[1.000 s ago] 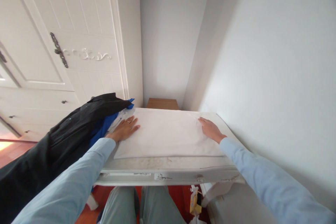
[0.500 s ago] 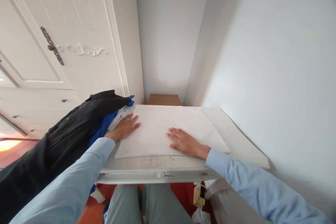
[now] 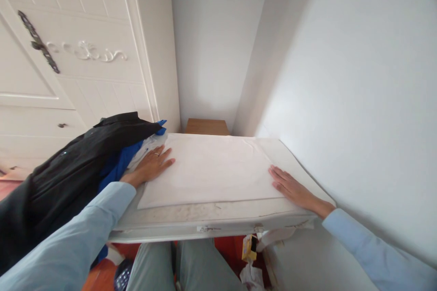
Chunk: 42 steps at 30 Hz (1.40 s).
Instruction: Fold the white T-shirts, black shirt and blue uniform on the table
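Note:
A folded white cloth (image 3: 208, 168) lies flat on a worn white tabletop (image 3: 191, 213). My left hand (image 3: 150, 165) rests palm down on the cloth's left edge, fingers spread, with a ring on one finger. On the cloth's right edge lies my right hand (image 3: 290, 186), palm down with its fingers stretched out. Neither hand grips anything. Beside my left hand and forearm are a black garment (image 3: 75, 154), a blue one (image 3: 119, 163) and some whitish material.
A white wardrobe (image 3: 99, 4) stands at the left. Behind the table is a brown wooden piece (image 3: 207, 127), and a pale wall (image 3: 358, 77) runs along the right. A yellow box (image 3: 249, 248) is below the table.
My right hand has slid right across the cloth, from near its middle to its right edge. My left hand stays at the left edge. The view has shifted slightly.

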Tool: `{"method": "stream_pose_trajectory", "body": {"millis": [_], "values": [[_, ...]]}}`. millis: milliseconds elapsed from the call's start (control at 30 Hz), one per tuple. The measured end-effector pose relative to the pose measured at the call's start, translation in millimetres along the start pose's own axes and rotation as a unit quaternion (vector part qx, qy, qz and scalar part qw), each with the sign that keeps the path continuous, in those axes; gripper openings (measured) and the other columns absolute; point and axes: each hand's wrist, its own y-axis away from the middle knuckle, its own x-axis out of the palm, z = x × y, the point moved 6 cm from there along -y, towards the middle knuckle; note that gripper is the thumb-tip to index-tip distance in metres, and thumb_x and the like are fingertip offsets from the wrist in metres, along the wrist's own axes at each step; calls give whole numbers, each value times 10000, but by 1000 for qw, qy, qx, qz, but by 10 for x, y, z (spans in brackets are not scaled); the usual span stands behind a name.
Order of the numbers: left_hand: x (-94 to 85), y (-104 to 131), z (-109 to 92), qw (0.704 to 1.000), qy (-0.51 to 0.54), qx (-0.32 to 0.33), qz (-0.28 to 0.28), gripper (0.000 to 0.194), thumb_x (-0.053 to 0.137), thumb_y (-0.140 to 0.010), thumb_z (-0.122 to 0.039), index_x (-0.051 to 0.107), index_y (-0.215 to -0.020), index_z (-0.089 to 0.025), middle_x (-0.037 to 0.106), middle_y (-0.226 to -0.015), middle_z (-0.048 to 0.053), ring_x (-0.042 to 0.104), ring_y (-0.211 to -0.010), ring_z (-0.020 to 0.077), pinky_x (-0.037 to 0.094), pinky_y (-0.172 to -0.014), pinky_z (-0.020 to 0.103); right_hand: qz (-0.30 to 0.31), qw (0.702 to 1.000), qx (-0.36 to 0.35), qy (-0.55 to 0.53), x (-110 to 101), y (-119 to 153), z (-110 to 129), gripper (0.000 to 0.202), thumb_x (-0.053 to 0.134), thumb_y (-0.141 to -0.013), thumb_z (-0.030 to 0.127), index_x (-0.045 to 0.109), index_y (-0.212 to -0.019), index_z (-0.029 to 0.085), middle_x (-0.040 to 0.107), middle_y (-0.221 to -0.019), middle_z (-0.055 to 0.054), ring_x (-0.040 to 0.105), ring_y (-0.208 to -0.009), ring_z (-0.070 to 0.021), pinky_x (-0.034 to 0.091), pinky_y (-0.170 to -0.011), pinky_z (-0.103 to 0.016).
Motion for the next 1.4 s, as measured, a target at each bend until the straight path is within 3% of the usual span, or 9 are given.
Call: {"method": "stream_pose_trajectory", "body": {"millis": [100,267,433,567,667,733,833,1067,1400], "values": [[-16,3,-17,1000,2,4,-2,741,314,-978,-606,406,-1553,-147,316,-1632,162,260,-1528,330,234,-1237,486,3,1000,3,-10,-78,14,-50,718,329,-999,638,441,-1544,185,301,-1629,-93,297,-1511,-292,257,-1263,-485],[-13,1,-22,1000,-6,0,-1,747,305,-980,-605,405,-1553,-137,299,-1637,171,267,-1525,334,224,-1243,464,-42,999,14,-15,-277,-251,65,540,402,-994,546,709,-1263,193,603,-1410,-124,531,-1359,-317,376,-1199,-528],[6,1,-6,1000,-8,0,-7,737,318,-982,-585,398,-1554,-128,282,-1642,176,265,-1525,331,216,-1243,465,-139,986,-48,-84,-359,-770,808,584,442,-979,573,666,-1312,148,562,-1449,-160,495,-1390,-299,351,-1213,-523],[-2,19,8,1000,-7,-3,-8,728,308,-981,-582,405,-1552,-141,271,-1647,157,259,-1530,309,213,-1247,459,-134,957,-138,-217,-150,-1280,1563,603,530,-929,621,663,-1319,181,518,-1501,-131,448,-1426,-284,302,-1240,-492],[-20,37,4,1000,-6,-9,-2,750,285,-981,-599,384,-1561,-134,244,-1653,157,236,-1539,292,197,-1254,453,-136,934,-133,-304,42,-1692,1750,626,647,-842,629,697,-1249,155,575,-1440,-152,477,-1400,-309,295,-1241,-484],[-33,46,-4,1000,-7,-12,0,747,280,-983,-603,382,-1562,-142,240,-1655,146,235,-1540,279,195,-1257,443,-157,921,-107,-340,114,-1925,1635,661,638,-822,674,685,-1243,167,596,-1413,-154,512,-1366,-313,335,-1216,-495],[-50,53,-15,1000,-12,-14,-4,725,317,-982,-593,401,-1554,-155,265,-1646,130,254,-1533,275,212,-1256,435,-207,889,-47,-406,111,-2120,1172,738,520,-833,768,627,-1281,192,586,-1416,-165,549,-1327,-304,403,-1161,-507],[-69,60,-31,1000,2,-7,-13,714,349,-977,-588,427,-1541,-158,284,-1636,137,272,-1525,299,232,-1250,477,-283,808,52,-514,-92,-1987,0,649,685,-707,722,599,-1121,229,658,-1276,-142,587,-1266,-292,409,-1153,-531],[-11,27,9,1000,-3,-7,-19,733,339,-975,-599,435,-1536,-138,291,-1640,148,274,-1526,297,215,-1260,449,-347,728,85,-585,-111,-1903,-475,493,597,-771,706,525,-979,265,705,-1114,-99,673,-1113,-237,560,-990,-484]]}}
